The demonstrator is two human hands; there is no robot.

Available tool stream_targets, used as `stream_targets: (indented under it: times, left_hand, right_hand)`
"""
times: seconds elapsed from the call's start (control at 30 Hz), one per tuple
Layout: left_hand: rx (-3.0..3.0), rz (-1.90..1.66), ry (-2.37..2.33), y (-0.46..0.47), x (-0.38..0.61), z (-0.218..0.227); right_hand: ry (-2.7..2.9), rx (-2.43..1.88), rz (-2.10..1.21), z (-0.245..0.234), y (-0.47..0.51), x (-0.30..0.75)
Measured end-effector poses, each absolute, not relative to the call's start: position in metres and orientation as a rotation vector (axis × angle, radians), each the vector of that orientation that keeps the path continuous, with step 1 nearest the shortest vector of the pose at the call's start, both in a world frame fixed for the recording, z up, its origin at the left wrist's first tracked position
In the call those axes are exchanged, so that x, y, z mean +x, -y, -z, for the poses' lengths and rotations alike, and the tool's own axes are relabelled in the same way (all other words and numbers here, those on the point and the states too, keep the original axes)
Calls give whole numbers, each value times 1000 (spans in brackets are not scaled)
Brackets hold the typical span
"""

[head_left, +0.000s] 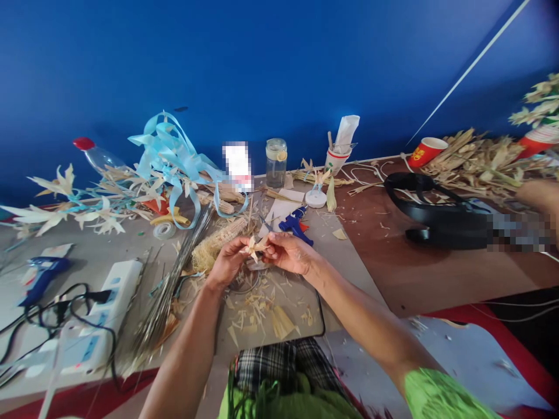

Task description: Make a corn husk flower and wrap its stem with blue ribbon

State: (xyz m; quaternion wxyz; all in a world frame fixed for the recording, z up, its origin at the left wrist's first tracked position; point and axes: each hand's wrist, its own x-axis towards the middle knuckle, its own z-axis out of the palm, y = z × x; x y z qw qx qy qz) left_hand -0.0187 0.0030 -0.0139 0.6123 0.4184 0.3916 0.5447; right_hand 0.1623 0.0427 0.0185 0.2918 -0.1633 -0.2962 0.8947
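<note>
Both my hands meet over the middle of the table, pinching a small pale husk flower [254, 248] between them. My left hand [227, 262] grips it from the left with curled fingers. My right hand [288, 252] holds its right side, fingers pressed together. Husk scraps [257, 311] lie scattered on the table just below my hands. A blue glue gun [295, 224] lies right behind my right hand, and a dried corn cob [213, 244] sits beside my left hand.
A bundle of thin wires [168, 288], a white power strip [102, 314] with black cables and a second glue gun [41, 276] lie at left. Light blue ribbon [170, 157], husk flowers, a jar [276, 162] and paper cups stand at the back. A black bag [437, 212] lies right.
</note>
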Motion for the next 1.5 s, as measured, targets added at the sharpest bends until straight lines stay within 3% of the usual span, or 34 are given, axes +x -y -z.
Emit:
stream_targets:
  times: [0.53,0.83,1.0,1.5]
  left_hand:
    - [1017,-1236,-1026,-7,-15,13]
    - [1064,-1164,-976,-4,-15,15]
    - [1096,-1183,-960,-3,-16,12]
    - [908,-1381,-954,-8,-15,16]
  right_hand:
    - [866,-581,-2151,-18,-46,158]
    - [691,-436,-2533,-16,-47,162]
    - [656,-379,-2589,-12,-46,160]
    - [624,-468,-2331,-15,-43,158]
